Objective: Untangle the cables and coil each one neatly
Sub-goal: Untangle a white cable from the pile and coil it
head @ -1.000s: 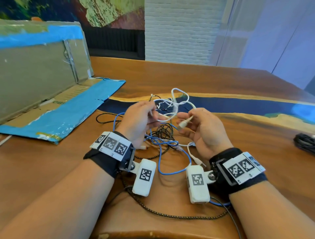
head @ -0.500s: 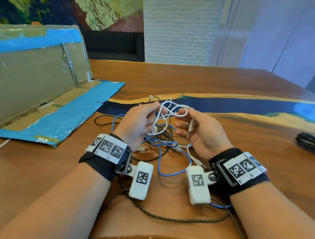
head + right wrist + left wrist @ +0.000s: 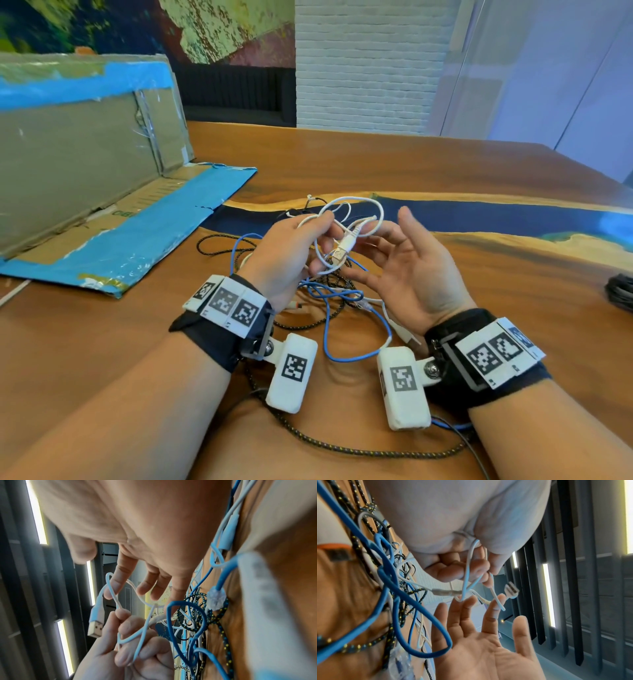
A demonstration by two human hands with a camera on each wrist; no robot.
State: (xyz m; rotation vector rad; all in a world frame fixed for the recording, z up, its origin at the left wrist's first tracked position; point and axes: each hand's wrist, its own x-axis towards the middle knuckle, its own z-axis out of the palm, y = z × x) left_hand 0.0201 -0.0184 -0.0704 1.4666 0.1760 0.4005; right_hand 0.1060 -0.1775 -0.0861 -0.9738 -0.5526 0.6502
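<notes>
A thin white cable (image 3: pixel 356 202) is lifted above the table in loose loops, and my left hand (image 3: pixel 323 240) grips those loops between thumb and curled fingers. Its USB plug (image 3: pixel 343 248) dangles between my hands, also seen as the plug (image 3: pixel 96 620) in the right wrist view. My right hand (image 3: pixel 388 236) is open, fingers spread, with the fingertips (image 3: pixel 109 592) touching one white loop. Under the hands lies a tangle: a blue cable (image 3: pixel 342 308), a black braided cable (image 3: pixel 308 323) and other thin wires.
An opened cardboard box (image 3: pixel 85 178) with blue tape lies at the left. A bundle of black cable (image 3: pixel 620 294) sits at the right edge. The braided cable (image 3: pixel 376 452) trails along the near table edge. The wooden table (image 3: pixel 376 161) has a blue resin band.
My right hand has let go of the white plug and spread its fingers. The plug now hangs from the loops that my left hand holds, which have shifted slightly right.
</notes>
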